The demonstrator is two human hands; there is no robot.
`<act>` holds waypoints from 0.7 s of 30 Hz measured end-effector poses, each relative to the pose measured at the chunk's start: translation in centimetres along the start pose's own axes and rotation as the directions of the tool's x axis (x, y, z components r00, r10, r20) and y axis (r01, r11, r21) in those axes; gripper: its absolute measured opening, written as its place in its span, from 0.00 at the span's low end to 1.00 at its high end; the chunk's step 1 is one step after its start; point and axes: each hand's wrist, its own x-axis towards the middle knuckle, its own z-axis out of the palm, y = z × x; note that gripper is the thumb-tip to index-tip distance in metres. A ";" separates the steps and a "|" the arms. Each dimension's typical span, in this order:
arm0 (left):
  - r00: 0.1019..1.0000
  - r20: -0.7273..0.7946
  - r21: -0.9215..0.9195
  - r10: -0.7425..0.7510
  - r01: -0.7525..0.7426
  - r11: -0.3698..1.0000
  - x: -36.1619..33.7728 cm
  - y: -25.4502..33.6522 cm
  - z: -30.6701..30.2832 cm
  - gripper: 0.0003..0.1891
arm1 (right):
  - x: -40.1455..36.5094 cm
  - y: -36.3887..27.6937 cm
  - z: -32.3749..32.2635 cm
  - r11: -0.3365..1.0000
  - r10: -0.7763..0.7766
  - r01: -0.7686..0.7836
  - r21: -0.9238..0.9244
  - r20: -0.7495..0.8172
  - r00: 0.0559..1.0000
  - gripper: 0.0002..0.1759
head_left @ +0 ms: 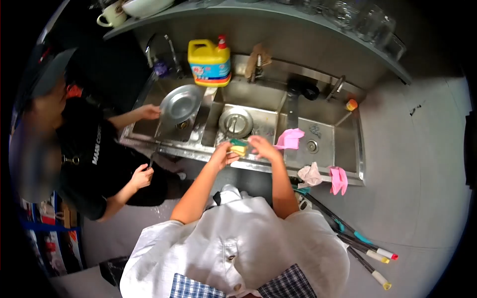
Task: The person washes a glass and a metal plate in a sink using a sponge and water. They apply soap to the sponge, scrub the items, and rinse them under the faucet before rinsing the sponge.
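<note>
1. Sponge (239, 147), yellow with a green face, sat over the front rim of the sink (325, 130), between both hands.
2. Left hand (222, 155) was clamped on its left end.
3. Right hand (263, 147) lay fingers-down on its right edge; can't tell if it gripped.
4. Just beyond the hands: round metal dish (236, 121) in the basin.
5. Just right of the right hand: pink cloth (290, 138).
6. Well beyond: yellow detergent jug (209, 62).
7. Left of the left hand: co-worker's hand (148, 111) held a steel plate (180, 104).
</note>
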 end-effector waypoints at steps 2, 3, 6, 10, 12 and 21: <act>0.999 -0.006 0.096 0.054 -0.053 0.994 0.6 -0.1 2.2 0.12 | -1.0 0.7 0.2 0.963 0.031 -0.047 0.264 0.064 0.997 0.25; 0.995 0.060 0.146 0.079 -0.087 0.985 0.8 -0.2 2.8 0.14 | -1.1 1.1 -0.1 0.952 -0.032 0.017 0.306 0.045 0.998 0.24; 0.990 0.104 0.384 0.094 -0.127 0.914 2.1 -0.8 4.6 0.17 | -1.3 3.7 -1.9 0.921 -0.125 0.115 0.373 0.002 0.992 0.21; 0.994 0.110 0.542 0.002 -0.061 0.838 2.0 -2.6 5.7 0.17 | -2.2 7.3 -6.8 0.974 -0.120 0.211 0.080 -0.608 0.785 0.26; 0.989 0.082 0.563 -0.123 0.056 0.825 3.0 -3.3 4.0 0.13 | -4.6 8.6 -9.1 0.995 -0.076 0.098 -0.029 -0.851 0.520 0.27; 0.963 0.076 0.697 -0.259 0.134 0.705 -0.4 -7.0 0.5 0.13 | -5.3 11.4 -8.5 0.822 -0.282 -0.300 -0.483 -0.804 0.523 0.28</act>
